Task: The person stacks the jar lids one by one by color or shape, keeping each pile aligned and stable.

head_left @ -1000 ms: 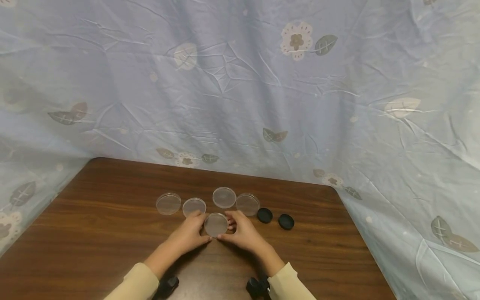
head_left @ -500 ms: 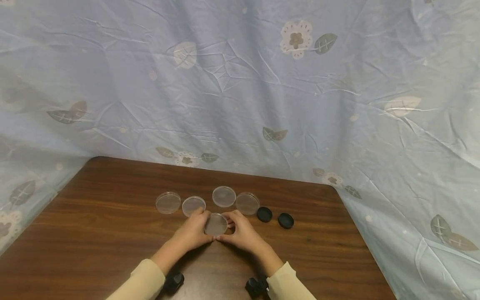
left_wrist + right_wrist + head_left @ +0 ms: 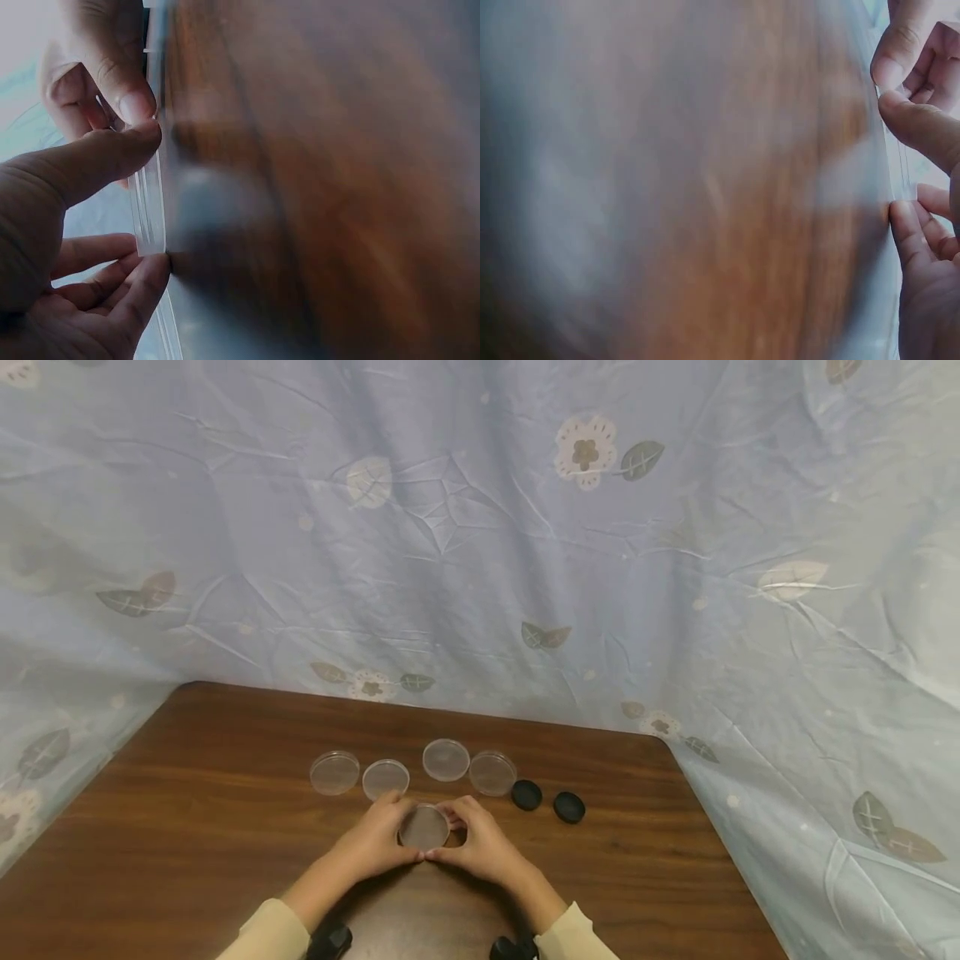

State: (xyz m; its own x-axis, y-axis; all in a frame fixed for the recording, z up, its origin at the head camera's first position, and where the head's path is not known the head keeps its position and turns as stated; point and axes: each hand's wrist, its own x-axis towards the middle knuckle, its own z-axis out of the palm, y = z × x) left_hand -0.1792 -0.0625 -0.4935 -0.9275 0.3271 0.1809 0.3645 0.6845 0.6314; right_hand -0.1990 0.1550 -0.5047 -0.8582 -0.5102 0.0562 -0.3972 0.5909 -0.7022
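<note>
A clear petri dish (image 3: 424,828) is held level between both hands. My left hand (image 3: 377,839) grips its left side, thumb at the near edge and fingers at the far side. Opposite it, my right hand (image 3: 482,842) grips the right side in the same way. The thumb tips meet at the near rim. In the left wrist view, the stacked thin edges of the petri dish (image 3: 150,206) show between thumb and fingers. The right wrist view has the petri dish (image 3: 901,169) at its right, pinched likewise; much of that view is blurred.
Beyond the hands, several more clear dishes lie on the brown wooden table (image 3: 187,827): one dish (image 3: 334,773) at far left, then a dish (image 3: 386,780), a dish (image 3: 446,760) and a dish (image 3: 492,773). Two round black pieces, a left one (image 3: 527,795) and a right one (image 3: 569,807), lie rightward. Patterned cloth (image 3: 480,568) hangs behind.
The held petri dish has come slightly toward me and to the left with both hands. The thumb tips, a little apart a second ago, now touch. The head view has shifted slightly.
</note>
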